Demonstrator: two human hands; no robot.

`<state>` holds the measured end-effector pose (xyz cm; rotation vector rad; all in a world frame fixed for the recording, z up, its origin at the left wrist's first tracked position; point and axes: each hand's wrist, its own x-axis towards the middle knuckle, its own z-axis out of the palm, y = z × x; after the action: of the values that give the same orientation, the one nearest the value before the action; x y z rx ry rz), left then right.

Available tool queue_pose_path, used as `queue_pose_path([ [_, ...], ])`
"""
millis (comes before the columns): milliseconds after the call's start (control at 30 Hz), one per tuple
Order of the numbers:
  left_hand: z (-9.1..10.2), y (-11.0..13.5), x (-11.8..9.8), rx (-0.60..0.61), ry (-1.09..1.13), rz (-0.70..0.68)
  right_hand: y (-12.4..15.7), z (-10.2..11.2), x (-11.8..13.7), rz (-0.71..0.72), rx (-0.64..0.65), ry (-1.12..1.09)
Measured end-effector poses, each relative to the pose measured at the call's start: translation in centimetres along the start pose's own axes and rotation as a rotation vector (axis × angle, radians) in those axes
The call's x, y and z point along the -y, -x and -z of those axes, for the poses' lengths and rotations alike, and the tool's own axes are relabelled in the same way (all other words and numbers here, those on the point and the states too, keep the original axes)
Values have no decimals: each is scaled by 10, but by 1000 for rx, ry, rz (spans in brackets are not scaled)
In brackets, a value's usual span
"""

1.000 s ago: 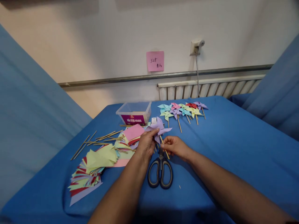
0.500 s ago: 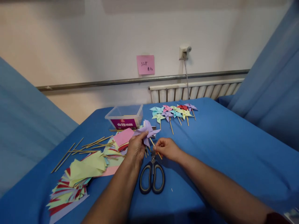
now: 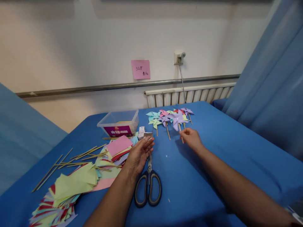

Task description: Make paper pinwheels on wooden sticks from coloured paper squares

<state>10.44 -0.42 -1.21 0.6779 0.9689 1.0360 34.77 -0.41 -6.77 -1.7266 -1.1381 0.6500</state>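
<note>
My right hand (image 3: 192,138) pinches the stick of a purple paper pinwheel (image 3: 177,119), raised in front of the group at the back. That group holds several finished pinwheels (image 3: 154,122) in blue, green, pink, red, yellow and purple. My left hand (image 3: 141,153) is open with nothing in it, fingers slightly curled, just above the blades of the scissors (image 3: 149,186). The scissors lie with dark handles toward me. Left of that hand is a pile of coloured paper squares (image 3: 119,145), pink on top.
A clear plastic box (image 3: 118,124) with a purple label stands at the back left, a small white box (image 3: 143,133) beside it. Loose wooden sticks (image 3: 85,153) and fanned paper sheets (image 3: 73,184) cover the left side of the blue tablecloth (image 3: 201,201).
My left hand has let go of the purple pinwheel. My right hand has carried it by its stick away to the right, up to the other pinwheels. The view has shifted slightly.
</note>
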Motion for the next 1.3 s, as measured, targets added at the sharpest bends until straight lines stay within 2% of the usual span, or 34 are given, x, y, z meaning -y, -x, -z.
queue_pose_path([
  [133, -1, -1, 5, -9, -70, 10, -48, 54, -28, -108, -165, 278],
  [233, -2, -3, 9, -3, -115, 15, -71, 70, -39, -178, -189, 435],
  [500, 3, -10, 17, -15, -184, 40, -96, 67, -44, -261, -148, 615],
  [1300, 4, -13, 21, 12, -270, 57, -97, 59, -41, -275, -121, 711],
])
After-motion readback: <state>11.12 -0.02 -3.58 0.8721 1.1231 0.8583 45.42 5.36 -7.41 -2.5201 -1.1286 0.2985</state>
